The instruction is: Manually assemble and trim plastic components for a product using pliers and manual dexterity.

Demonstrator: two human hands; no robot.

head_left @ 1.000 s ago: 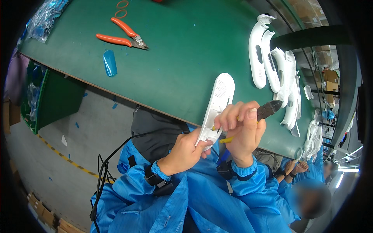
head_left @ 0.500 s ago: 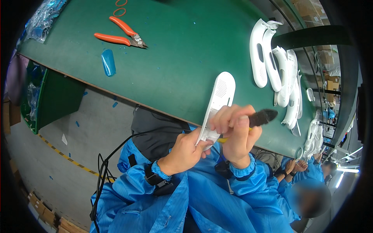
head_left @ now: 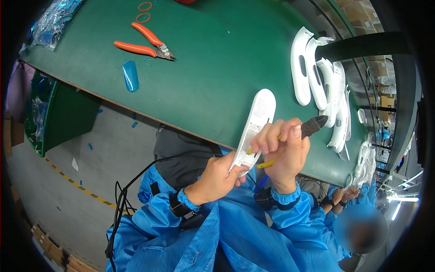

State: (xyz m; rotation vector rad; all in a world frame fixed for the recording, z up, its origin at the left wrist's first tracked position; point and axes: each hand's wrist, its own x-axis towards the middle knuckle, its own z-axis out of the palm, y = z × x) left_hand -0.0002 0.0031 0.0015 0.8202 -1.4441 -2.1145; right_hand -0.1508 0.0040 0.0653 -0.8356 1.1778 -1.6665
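Note:
My left hand (head_left: 216,177) is closed around the near end of a long white plastic shell (head_left: 262,109), thumb on its inner side. The shell is tilted, and its rounded far end has a patch of small holes. Closed in my right hand (head_left: 286,154) is a pair of pliers (head_left: 314,126) with yellow handles; the dark jaws point right, away from the shell. One yellow handle end lies over the shell's middle, though I cannot tell whether it touches. My right fingers hide part of the shell's edge.
Orange-handled cutters (head_left: 147,47), two red rings (head_left: 143,17) and a blue curved piece (head_left: 130,76) lie on the green table (head_left: 199,99). Several white shells (head_left: 300,68) are stacked at right. A bagged bundle (head_left: 52,27) sits far left. A person in blue (head_left: 335,222) works at right.
My right hand has moved slightly right with the pliers, uncovering more of the shell's inside. The left hand keeps its hold. The whole table view has shifted a little.

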